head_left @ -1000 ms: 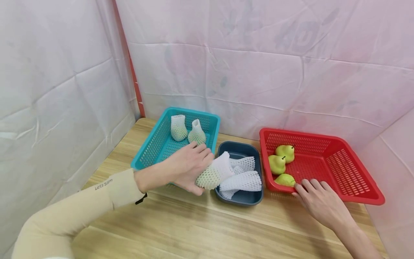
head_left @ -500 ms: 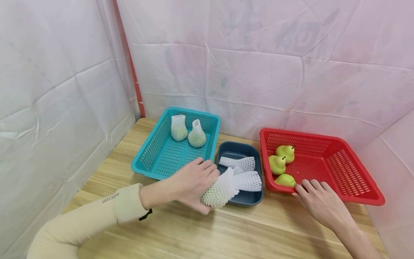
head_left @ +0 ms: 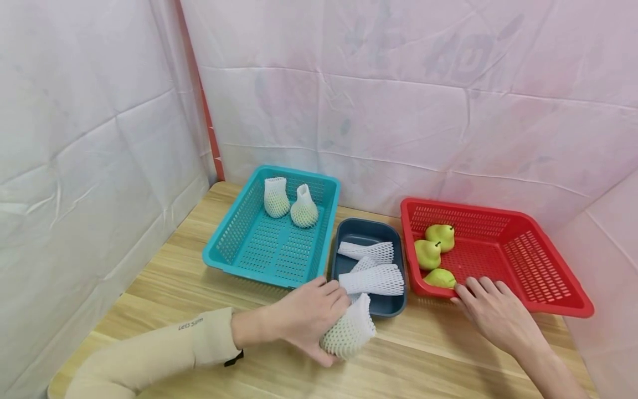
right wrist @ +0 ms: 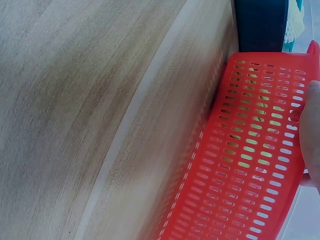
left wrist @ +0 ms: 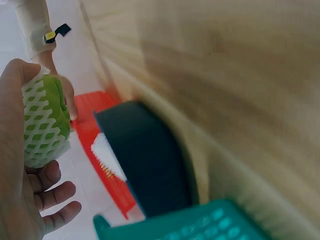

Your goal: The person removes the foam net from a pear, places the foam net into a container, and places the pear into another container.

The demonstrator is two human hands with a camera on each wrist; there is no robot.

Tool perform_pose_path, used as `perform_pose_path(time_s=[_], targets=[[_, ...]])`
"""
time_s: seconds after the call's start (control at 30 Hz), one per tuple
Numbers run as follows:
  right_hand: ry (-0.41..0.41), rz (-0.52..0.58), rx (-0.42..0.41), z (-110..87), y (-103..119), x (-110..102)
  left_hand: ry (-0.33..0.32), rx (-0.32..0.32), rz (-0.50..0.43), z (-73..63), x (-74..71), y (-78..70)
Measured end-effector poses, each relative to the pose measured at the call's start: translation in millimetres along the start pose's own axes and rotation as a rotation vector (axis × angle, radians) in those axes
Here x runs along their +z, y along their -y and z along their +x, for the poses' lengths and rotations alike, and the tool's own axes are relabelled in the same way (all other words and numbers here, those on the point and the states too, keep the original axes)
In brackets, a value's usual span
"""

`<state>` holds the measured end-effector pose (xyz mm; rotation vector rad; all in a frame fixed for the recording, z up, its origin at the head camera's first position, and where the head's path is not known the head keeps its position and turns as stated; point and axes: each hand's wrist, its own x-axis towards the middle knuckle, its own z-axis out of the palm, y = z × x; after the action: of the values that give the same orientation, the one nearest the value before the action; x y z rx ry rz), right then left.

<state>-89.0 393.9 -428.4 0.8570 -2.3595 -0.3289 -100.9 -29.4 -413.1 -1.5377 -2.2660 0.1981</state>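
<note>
Netted pear (head_left: 347, 332) in L hand (head_left: 314, 313): rounded fruit, green skin showing thru white foam mesh, loose open collar pointing away from palm. Thumb + fingers pinch it. It's just off navy bin's near L corner; contact w/ surf. can't be told.

R hand (head_left: 493, 316) grips near rim of red basket (head_left: 478, 260), fingers bent over edge, beside nearest bare pear.

Wood-grain surface (head_left: 299, 382), smooth, pale streaks. Teal basket (head_left: 264, 249), slotted plastic, nr surf.'s far L corner: 2 wrapped pears (head_left: 276, 198) toward its far edge, mesh necks up. Navy bin (head_left: 386, 305), solid walls, rounded corners, btwn the baskets: white foam sleeves (head_left: 372, 280), flat, overlapping. Red basket, slotted plastic, toward surf.'s R edge: 3 bare pears (head_left: 427, 255), yellow-green, along its L end.
</note>
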Motion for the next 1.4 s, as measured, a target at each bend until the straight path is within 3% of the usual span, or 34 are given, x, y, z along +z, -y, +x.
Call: perform_pose_path(time_s=[0.3, 0.77, 1.03, 1.4], targets=[[0.011, 0.004, 0.000, 1.1, 0.1, -1.7, 0.008, 0.058, -0.032, -3.6, 21.8, -17.9], [0.005, 0.003, -0.014, 1.8, -1.9, -2.8, 0.021, 0.075, -0.075, -8.4, 42.8, -34.4], [0.005, 0.011, -0.014, 1.6, -1.0, -1.4, 0.064, 0.072, -0.087, -7.2, 51.1, -38.3], [0.015, 0.010, -0.011, 1.8, -1.2, -2.4, 0.074, 0.061, -0.087, -9.7, 60.8, -37.6]])
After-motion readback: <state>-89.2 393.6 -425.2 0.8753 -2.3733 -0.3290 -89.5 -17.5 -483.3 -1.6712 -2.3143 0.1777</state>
